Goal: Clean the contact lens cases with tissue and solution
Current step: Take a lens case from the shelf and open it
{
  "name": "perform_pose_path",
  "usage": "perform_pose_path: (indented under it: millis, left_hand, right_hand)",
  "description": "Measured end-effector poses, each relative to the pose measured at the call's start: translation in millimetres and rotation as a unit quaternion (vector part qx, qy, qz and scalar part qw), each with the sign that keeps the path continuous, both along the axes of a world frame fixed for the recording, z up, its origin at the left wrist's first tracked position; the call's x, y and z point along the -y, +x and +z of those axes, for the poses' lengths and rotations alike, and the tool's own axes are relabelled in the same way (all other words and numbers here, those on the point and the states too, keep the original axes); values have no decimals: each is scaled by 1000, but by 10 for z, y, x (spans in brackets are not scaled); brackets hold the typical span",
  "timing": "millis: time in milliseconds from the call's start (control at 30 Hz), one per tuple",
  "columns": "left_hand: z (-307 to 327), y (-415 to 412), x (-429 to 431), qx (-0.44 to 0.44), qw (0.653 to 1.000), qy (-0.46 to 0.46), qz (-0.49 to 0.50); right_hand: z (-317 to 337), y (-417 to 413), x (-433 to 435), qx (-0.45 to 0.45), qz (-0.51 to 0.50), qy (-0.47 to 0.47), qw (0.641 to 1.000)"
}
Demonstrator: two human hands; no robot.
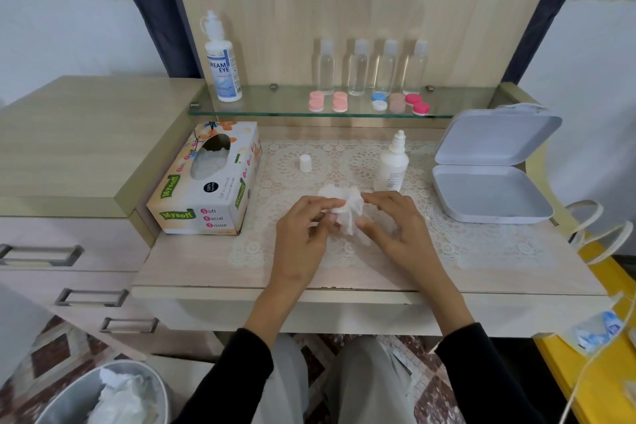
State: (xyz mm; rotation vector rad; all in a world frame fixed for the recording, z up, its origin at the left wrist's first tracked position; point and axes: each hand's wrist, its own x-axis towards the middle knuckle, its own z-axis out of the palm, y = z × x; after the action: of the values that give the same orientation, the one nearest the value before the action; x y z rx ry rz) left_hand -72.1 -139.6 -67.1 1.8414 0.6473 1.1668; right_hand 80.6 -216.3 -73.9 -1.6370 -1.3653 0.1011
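Note:
My left hand and my right hand meet over the lace mat, both pinching a crumpled white tissue. Whatever the tissue wraps is hidden. A small white solution bottle stands uncapped just behind my right hand, and its white cap stands apart on the mat. Several contact lens cases sit on the glass shelf: pale pink ones, a blue and white one, a red one. A tissue box lies to the left.
A large solution bottle and several clear small bottles stand on the glass shelf. An open white hinged box sits at the right. A bin with used tissue is on the floor at lower left. Drawers run along the left.

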Motion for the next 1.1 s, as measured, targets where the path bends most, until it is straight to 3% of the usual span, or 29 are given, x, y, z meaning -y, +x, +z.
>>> perform_pose_path:
  millis: [333, 500, 600, 767, 1100]
  left_hand:
    - [18, 16, 39, -26, 998, -43, -38]
    - [-52, 3, -33, -90, 994, 40, 44]
    - [-84, 0, -59, -150, 986, 34, 64]
    - [-121, 48, -84, -274, 958, 62, 65]
    - [-122, 51, -82, -235, 968, 52, 75]
  right_hand:
    - [-5, 10, 31, -13, 37, 61, 997]
    - [46, 32, 91, -109, -50, 106, 987]
    - [42, 34, 95, -157, -92, 100, 978]
    - [-2, 7, 52, -68, -78, 63, 993]
    - [-77, -43, 4, 146, -43, 30, 988]
